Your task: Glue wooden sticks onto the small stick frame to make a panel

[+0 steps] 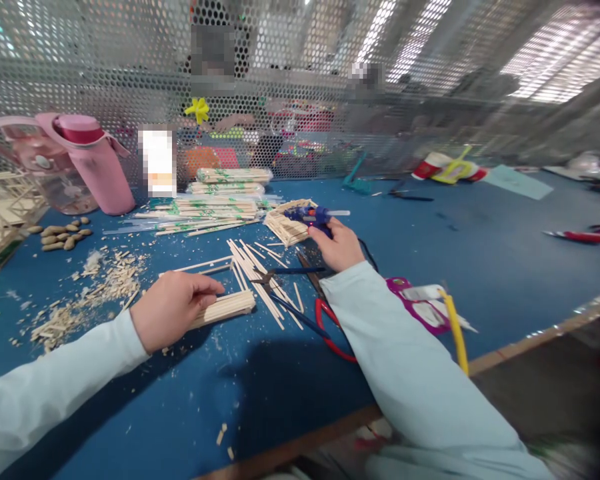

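My left hand (174, 308) is closed on a flat piece made of pale wooden sticks set side by side (233, 305), low over the blue tabletop. The fingers hide its left end. Farther off, my right hand (341, 248) has its fingers closed around a blue hot glue gun (322, 215) with a clear glue stick poking out at the right. Behind the gun and partly covered by it stands a small wooden stick frame (283, 229). Between the hands lie loose wooden sticks (246, 261), with red-and-blue-handled pliers (293, 308) across them.
Wrapped stick packs (220, 205) lie at the back, near a pink bottle (100, 170). Peanuts (60, 235) and wood scraps (95, 293) are at left. Purple scissors (400, 293) lie right of my sleeve. A perforated metal screen (145, 80) borders the table's far side.
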The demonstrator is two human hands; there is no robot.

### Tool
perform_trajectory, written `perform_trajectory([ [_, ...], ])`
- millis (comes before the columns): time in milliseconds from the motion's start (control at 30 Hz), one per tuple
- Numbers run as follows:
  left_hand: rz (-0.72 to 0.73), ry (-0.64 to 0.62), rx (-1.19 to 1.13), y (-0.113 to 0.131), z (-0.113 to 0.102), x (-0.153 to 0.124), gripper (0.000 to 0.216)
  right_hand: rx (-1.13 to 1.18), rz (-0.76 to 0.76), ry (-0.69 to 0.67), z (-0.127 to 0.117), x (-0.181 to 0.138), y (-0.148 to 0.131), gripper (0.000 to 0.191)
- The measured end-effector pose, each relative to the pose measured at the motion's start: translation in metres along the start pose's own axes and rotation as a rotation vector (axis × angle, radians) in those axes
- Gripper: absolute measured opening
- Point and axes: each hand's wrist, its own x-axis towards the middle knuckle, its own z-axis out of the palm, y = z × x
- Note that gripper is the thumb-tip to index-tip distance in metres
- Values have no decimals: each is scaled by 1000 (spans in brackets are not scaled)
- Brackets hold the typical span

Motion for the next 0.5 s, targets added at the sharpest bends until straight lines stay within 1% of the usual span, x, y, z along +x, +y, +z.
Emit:
perform_trajectory([
  [67, 13, 6, 5, 0, -1, -1, 35, -110, 45, -30, -1, -1, -2, 42],
  [133, 16, 62, 3, -1, -5, -5, 37, -232, 26, -73, -2, -3, -5, 42],
  [167, 15, 121, -9, -2, -8, -9, 37, -295, -12, -95, -2, -5, -7, 42],
  [233, -5, 296, -62, -6, -13, -20, 36, -423, -83, -141, -2, -7, -11, 42],
  [300, -58, 506, -147, -12, -14, -33, 33, -540, -92, -187, 1, -9, -14, 43],
  [367, -134, 690, -240, -19, -10, -47, 28, -612, -78, -226, 4, -9, -15, 45],
  [433, -199, 806, -327, -28, 0, -56, 22, -636, -81, -240, 7, -7, -15, 47],
  [500, -232, 864, -432, -38, 12, -59, 18, -629, -88, -232, 8, -6, -15, 48],
])
